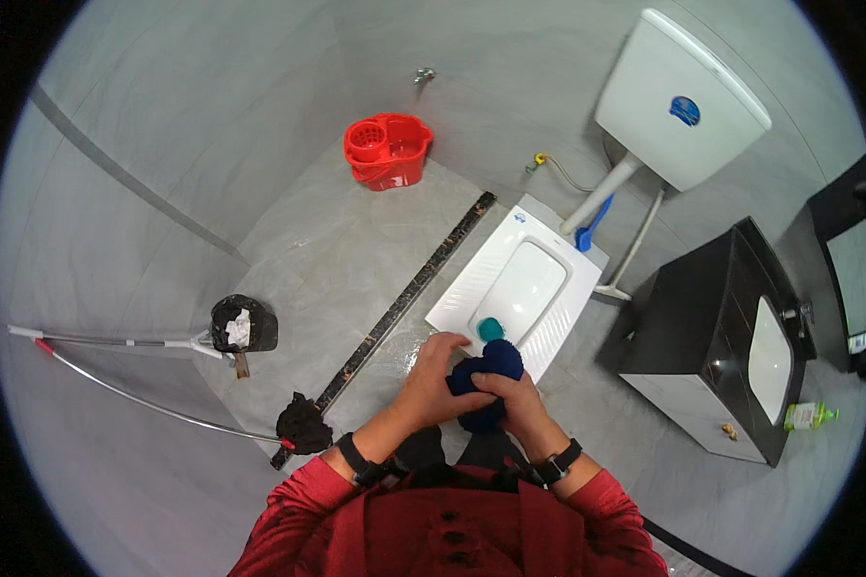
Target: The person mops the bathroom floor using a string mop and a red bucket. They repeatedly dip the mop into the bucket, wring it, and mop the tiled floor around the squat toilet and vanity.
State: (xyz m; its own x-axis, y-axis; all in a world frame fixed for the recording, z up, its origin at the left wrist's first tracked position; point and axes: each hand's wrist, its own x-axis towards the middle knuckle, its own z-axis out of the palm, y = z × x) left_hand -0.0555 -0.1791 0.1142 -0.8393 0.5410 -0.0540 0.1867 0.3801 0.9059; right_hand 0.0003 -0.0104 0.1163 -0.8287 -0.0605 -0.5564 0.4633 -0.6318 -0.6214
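Observation:
In front of me, over the near end of the squat toilet, I hold a bunched dark blue cloth [501, 359] with a fluffy texture. My left hand [431, 381] curls around its left side, with part of the cloth between thumb and fingers. On the other side my right hand [518, 396] grips it, thumb across the front. More dark blue fabric hangs below the hands. The white squat toilet [568, 322] lies just beyond, with a teal round piece [491, 329] in its drain end.
A red mop bucket [402, 171] stands at the far wall. To the left are a black-lined bin [265, 332] and a mop [303, 423]. A dark threshold strip [404, 298] crosses the floor. Beyond the toilet are a white cistern [678, 96] and blue brush [587, 236]; a vanity [683, 356] stands right.

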